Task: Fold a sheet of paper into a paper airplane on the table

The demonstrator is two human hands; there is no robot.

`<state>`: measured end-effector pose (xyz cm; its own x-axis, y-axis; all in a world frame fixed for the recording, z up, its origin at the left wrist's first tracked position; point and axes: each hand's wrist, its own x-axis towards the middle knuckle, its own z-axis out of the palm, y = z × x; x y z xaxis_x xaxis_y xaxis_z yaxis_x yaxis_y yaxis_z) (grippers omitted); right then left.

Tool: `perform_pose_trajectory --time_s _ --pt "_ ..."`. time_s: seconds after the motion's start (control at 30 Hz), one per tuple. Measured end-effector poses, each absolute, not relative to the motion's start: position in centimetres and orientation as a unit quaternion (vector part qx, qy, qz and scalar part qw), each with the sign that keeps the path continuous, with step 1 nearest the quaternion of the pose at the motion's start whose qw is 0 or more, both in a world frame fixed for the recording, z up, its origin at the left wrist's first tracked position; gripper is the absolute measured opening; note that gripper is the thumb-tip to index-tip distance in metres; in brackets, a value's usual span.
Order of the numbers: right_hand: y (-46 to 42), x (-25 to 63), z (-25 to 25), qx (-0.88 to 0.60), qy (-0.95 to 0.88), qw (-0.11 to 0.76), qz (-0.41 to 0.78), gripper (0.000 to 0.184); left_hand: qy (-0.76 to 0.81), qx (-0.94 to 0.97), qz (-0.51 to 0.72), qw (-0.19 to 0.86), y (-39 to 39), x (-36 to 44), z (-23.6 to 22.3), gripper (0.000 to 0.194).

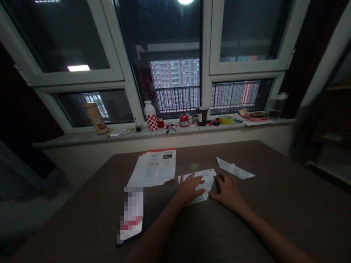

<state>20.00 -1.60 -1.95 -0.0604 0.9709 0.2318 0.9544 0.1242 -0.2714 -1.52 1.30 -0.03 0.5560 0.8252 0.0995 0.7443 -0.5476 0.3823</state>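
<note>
A printed sheet of white paper (207,178) lies on the brown table, with its lower right corner looking folded or cut at a slant. Across its left part my left hand (189,189) rests flat, fingers spread. My right hand (228,192) is at the sheet's right edge, its thumb and index finger apart and close to or touching that edge. Just beyond the right hand is a folded white paper piece (235,169), long and pointed at both ends. Parts of the sheet under my left hand are hidden.
A stack of printed sheets (152,168) lies at the left, with a phone-like blurred object (133,213) nearer me. Along the windowsill (123,136) stand a checkered bottle (150,116), a tan tumbler (95,117), a dark cup (202,117) and yellow tape (226,120).
</note>
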Motion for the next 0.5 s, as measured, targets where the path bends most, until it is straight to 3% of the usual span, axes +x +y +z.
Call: perform_pose_trajectory --time_s 0.3,0.5 --pt "-2.38 19.28 -2.13 -0.669 -0.732 0.131 0.013 0.102 0.454 0.868 0.136 0.150 1.12 -1.46 0.20 0.041" --pt "-2.55 19.23 -2.16 -0.661 -0.741 0.118 -0.004 0.103 0.455 0.865 0.145 0.157 1.27 -1.46 -0.08 0.041"
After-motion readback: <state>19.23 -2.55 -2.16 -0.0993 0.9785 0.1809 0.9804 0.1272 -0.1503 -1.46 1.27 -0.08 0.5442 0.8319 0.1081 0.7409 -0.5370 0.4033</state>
